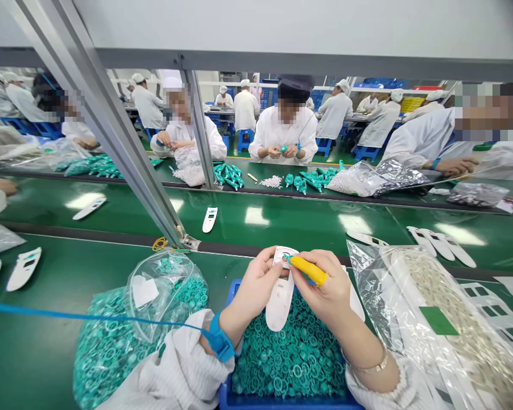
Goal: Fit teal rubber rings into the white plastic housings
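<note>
My left hand (256, 285) is closed on a white plastic housing (279, 307), its thumb and fingers gripping the upper part. The long, rounded shell has a rectangular window and a round opening near its top. My right hand (327, 282), a yellow finger cot (308, 270) on one finger, pinches a small teal plastic part (289, 259) against that opening. Whether the part sits in the shell or only touches it, I cannot tell. Beneath both hands is a blue bin (224, 396) full of teal ring-shaped parts (290, 364). A blue strap (220, 339) circles my left wrist.
Left of the bin lies a clear bag of teal parts (111, 341); at right, a plastic bag (444, 319) holds pale pieces. Beyond a dark rail, a green conveyor (277, 219) carries white housings (210, 220). A metal post (128, 131) slants down at left. Co-workers sit opposite.
</note>
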Tool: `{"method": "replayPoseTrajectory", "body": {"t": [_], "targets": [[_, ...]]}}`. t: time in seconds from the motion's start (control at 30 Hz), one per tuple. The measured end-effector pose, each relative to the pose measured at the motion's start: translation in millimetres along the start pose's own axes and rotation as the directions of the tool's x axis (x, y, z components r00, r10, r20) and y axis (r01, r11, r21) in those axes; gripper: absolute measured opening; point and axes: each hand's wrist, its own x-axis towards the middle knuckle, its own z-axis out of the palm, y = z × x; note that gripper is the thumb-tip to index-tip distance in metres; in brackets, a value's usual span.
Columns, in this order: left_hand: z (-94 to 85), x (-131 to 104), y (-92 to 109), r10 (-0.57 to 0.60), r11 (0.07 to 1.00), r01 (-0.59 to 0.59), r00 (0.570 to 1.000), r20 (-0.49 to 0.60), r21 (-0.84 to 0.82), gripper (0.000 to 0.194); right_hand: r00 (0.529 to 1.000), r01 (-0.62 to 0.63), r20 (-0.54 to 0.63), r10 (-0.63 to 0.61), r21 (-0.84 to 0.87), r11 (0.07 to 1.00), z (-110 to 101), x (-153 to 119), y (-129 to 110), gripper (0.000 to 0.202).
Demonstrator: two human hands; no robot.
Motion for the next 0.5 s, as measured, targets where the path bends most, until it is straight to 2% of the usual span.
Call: {"method": "replayPoseTrajectory", "body": {"t": [0.2,0.5], "targets": [[-1.7,-0.5,-0.2,-0.011,0.998,0.01,1.0,0.019,0.059,0.03,0.993,0.016,0.117,-0.017,0.008,1.0,1.2,-1.2,4.8,0.018],[-5.6,-2.5,-2.5,0.076,0.953,-0.074,0.997,0.005,0.293,0.036,0.993,-0.07,0.107,0.059,0.105,0.992,1.2,-2.7,6.4,0.021]]}}
